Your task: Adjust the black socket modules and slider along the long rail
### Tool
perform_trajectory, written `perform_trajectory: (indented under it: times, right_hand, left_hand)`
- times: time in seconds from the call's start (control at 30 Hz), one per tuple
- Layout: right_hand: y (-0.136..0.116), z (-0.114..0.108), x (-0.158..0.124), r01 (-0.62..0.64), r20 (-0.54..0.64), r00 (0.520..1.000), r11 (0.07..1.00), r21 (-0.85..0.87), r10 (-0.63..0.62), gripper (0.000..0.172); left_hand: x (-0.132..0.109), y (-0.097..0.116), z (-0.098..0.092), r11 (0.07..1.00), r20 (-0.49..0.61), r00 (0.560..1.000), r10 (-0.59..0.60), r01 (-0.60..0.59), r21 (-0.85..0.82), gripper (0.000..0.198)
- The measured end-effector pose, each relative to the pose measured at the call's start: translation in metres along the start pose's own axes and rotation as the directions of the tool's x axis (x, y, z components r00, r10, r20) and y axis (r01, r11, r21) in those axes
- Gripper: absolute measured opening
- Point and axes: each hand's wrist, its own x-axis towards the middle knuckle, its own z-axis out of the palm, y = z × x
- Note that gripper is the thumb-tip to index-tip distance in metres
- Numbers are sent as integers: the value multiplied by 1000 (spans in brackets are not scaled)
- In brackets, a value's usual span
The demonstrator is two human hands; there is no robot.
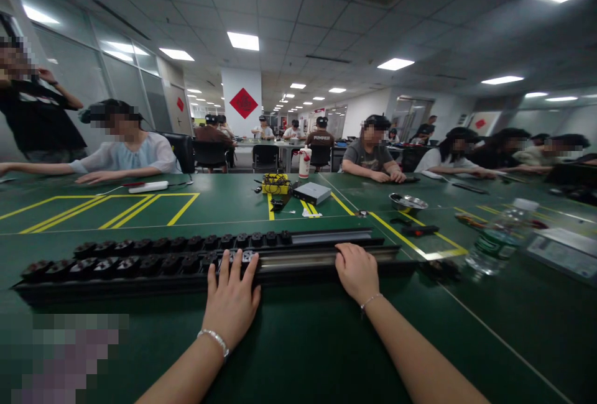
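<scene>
A long black rail (298,275) lies across the table in front of me, with a row of small black blocks that look like socket modules (152,264) filling its left part. My left hand (231,304) lies flat with fingers spread, its fingertips on the last modules of the row. Further right, my right hand (358,275) has its fingers bent over the rail where its channel holds no modules. Behind it runs a second rail (331,238) with a similar row of black modules (212,241). What lies beneath my right fingers is hidden.
A water bottle (501,239) and a white box (562,255) stand at right. Beyond the rails are a metal bowl (408,202), a red-and-black tool (420,230), a grey box (311,193), a yellow item with cables (275,184) and a cup (305,164). People sit around the table.
</scene>
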Motion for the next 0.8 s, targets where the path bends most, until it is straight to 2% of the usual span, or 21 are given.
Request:
perform_trajectory:
  times: [0.33,0.8]
  right_hand:
    - [6,-1,1,12,33,999,1000,19,-13,35]
    - [6,0,1,21,17,1000,1000,6,-21,34]
  left_hand:
    - [1,1,1,999,61,998,1,2,-41,50]
    - [1,-4,-3,998,31,999,10,-8,-66,47]
